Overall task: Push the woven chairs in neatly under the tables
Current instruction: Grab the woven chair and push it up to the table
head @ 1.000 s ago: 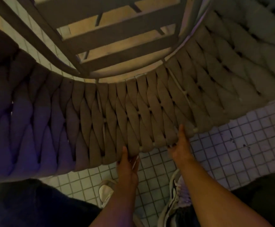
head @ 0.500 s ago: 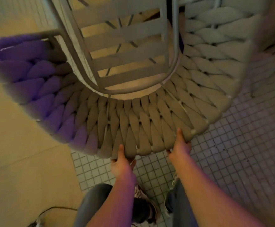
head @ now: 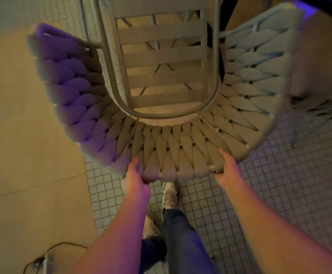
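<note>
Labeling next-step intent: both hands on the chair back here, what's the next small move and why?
Probably a short, even push forward. The left hand and right hand both grip the top rim of the woven chair, on either side of its middle, so equal pressure should keep it straight. The slatted seat is fully exposed, so the chair likely isn't tucked in yet.

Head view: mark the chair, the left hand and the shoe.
chair (head: pixel 181 149), head view, on the woven backrest, middle of the curve.
left hand (head: pixel 134 180), head view, on the back of the hand.
shoe (head: pixel 170 194), head view, on the toe end.
</note>
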{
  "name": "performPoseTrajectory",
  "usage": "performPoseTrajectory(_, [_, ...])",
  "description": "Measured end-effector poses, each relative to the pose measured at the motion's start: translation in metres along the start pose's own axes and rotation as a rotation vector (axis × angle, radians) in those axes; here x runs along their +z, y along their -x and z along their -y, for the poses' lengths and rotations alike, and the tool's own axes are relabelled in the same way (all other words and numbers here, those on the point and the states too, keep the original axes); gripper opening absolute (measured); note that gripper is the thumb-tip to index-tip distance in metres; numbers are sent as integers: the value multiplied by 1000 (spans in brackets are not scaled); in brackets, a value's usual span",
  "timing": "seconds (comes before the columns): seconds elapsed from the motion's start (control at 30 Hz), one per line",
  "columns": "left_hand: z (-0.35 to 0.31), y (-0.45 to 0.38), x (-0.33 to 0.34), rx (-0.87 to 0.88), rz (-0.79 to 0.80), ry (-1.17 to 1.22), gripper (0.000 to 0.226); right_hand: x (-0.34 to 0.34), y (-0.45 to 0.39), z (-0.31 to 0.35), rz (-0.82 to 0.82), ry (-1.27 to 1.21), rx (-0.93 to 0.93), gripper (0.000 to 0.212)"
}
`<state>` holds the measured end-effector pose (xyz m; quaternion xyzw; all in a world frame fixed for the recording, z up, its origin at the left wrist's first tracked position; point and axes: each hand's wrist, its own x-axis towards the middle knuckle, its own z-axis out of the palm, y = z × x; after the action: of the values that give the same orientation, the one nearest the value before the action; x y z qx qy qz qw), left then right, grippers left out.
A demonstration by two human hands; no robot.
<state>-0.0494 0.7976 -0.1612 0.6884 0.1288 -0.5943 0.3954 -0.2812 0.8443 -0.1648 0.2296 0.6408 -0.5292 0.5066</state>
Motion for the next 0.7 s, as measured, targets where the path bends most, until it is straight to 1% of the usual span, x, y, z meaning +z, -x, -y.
performPoseTrajectory(0.13, [-25,12,11,38,-15,-10,44,22,6,7,-16,10,3,51])
performPoseTrajectory(0.27, [-42,28,-1,44,-30,-28,42,25,31,2,-57,-12,-6,50])
performPoseTrajectory(0.37, [-34,41,-28,7,-29,-43,34,8,57,-11,-94,23,20,53])
performPoseTrajectory(0.47, [-29,56,-59,-22,-23,-72,41,-16,79,-28,-106,35,28,58])
performPoseTrajectory(0.5, [-28,60,-71,-30,-35,-81,40,-23,87,-35,-106,43,40,59])
performPoseTrajectory(0.57, [-29,70,-93,-47,-48,-104,29,-36,104,-51,-109,59,56,59])
performPoseTrajectory(0.6, [-28,74,-102,-49,-63,-115,26,-40,113,-57,-135,70,18,62])
performPoseTrajectory(0.63, [-28,76,-109,-48,-81,-125,27,-43,121,-61,-195,106,-75,65])
performPoseTrajectory(0.67, [-28,79,-113,-41,-94,-125,29,-46,130,-62,-292,208,-244,68])
performPoseTrajectory(0.7, [-29,81,-113,-29,-99,-110,33,-48,138,-61,-384,382,-486,72])
